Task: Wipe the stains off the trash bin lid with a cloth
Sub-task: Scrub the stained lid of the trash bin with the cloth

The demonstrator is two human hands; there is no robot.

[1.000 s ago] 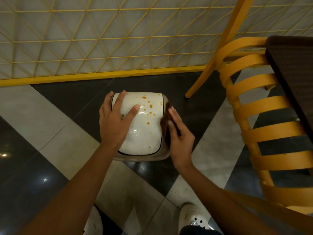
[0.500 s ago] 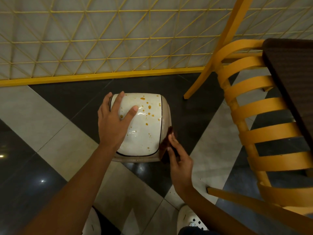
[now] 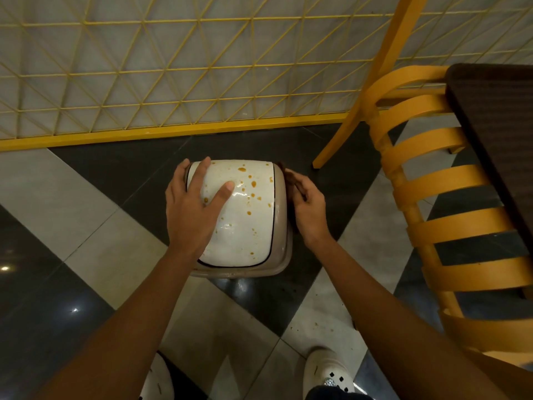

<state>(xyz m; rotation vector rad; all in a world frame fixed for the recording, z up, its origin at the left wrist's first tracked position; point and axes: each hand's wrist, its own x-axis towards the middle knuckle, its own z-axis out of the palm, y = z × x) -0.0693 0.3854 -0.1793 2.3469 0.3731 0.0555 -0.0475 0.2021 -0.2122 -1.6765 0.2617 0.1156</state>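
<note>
Floor [image 3: 86, 203]: polished tiles, dark grey and pale grey in diagonal bands, small light reflections at 8 o'clock. Yellow lattice partition [image 3: 173, 67]: triangular mesh on solid yellow base rail, spanning 10 to 1 o'clock, pale wall behind. Yellow slatted chair [image 3: 450, 192]: curved back bands, 3 o'clock. Dark table edge [image 3: 499, 116]: 2 o'clock, just beside chair.

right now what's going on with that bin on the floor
A person is bent over a small trash bin, cleaning its white lid. The left hand lies flat on the lid's left side, steadying it. The right hand presses a dark brown cloth against the bin's right edge, near the far corner. Orange stains dot the top of the lid, so the top has not been wiped clean. A yellow slatted chair stands close by on the right.
</note>
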